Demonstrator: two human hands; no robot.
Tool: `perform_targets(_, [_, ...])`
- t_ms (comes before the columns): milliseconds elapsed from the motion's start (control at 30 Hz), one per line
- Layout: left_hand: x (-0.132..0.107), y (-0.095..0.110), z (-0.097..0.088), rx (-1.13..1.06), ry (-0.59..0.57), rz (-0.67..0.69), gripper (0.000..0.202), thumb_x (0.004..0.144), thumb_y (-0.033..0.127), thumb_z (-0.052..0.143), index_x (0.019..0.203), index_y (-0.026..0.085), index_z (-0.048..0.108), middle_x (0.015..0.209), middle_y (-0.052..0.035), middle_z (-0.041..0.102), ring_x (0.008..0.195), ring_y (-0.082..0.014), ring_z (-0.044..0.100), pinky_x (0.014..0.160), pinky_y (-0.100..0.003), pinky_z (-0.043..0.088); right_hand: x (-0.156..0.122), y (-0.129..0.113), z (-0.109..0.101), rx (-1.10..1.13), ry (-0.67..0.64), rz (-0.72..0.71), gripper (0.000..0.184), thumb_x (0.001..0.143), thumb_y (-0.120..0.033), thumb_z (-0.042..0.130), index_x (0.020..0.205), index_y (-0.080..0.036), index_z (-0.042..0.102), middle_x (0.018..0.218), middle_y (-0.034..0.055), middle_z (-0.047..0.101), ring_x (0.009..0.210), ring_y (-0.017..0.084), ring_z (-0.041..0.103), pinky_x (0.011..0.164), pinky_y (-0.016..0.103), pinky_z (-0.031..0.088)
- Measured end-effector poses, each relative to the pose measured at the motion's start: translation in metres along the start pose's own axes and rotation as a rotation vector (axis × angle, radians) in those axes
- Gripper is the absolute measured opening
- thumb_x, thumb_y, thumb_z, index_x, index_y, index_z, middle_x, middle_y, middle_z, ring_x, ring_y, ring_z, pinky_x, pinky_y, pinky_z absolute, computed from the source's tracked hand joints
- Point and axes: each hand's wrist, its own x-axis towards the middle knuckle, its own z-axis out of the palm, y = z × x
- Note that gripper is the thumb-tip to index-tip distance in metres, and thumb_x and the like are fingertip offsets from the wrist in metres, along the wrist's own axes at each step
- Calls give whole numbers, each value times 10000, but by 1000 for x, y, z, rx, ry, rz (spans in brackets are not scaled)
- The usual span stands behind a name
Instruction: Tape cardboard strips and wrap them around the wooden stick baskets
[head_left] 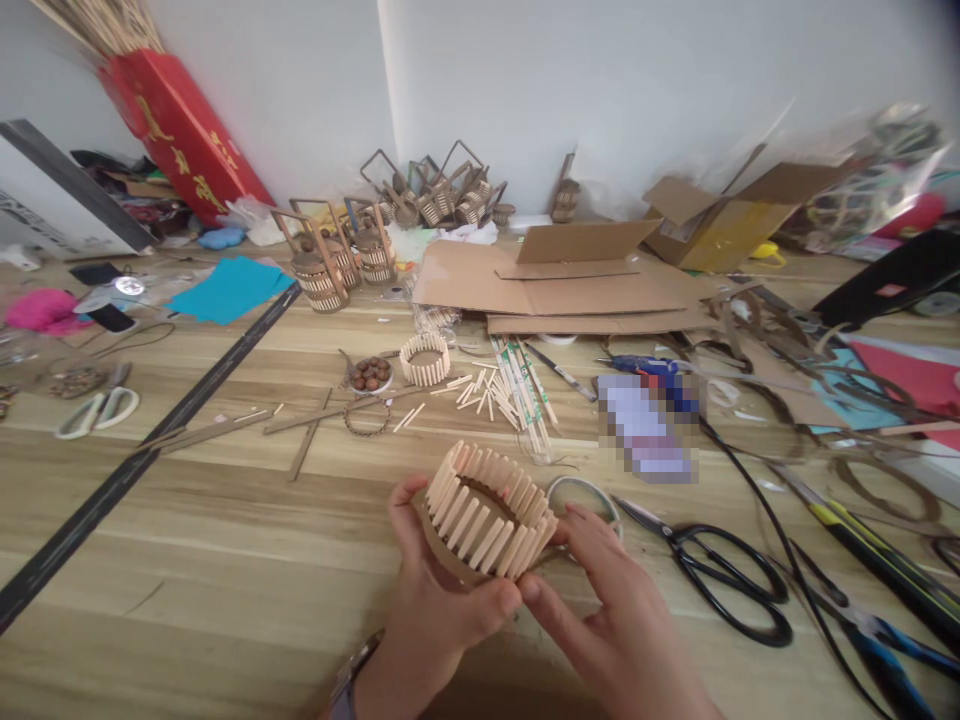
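Observation:
A small round basket (480, 520) of short pale wooden sticks stands tilted toward me, its sticks upright around a brown cardboard base. My left hand (442, 600) is wrapped around its left and near side, the thumb pressing the lower edge. At the right side, my right hand (600, 590) pinches the lower edge between thumb and fingers; its fingertips are partly hidden. Just behind that hand lies a roll of tape (589, 485). Beyond the basket are a second stick ring (424, 361), loose cut sticks (487, 392) and a bowl of brown beads (371, 375).
Black-handled scissors (720, 570), pliers (862, 620), a yellow-black cutter (862, 540) and a blue glue gun (652, 370) with its cable lie on the right. Cardboard sheets (480, 280) and finished little baskets (319, 275) stand behind. White scissors (97, 410) lie left.

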Motion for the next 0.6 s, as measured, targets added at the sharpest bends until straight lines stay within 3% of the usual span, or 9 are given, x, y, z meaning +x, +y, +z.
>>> perform_targets(267, [4,10,-2,39,-19,-23,838,511,186,920,1041,318,285,902,30,666,788,-228,709,683,-291,513,1,-4,3,26,39,35,164,873,-404,584,904,-248,623,842,29,750,826,245,705,911,432,472])
perform_targets(600, [13,18,-20,134,-156,-60,718,595,190,887,1022,291,319,964,3,668,895,-249,698,728,-303,532,2,-2,5,58,31,19,72,867,-312,587,907,-255,605,783,-3,725,753,216,688,924,458,435])
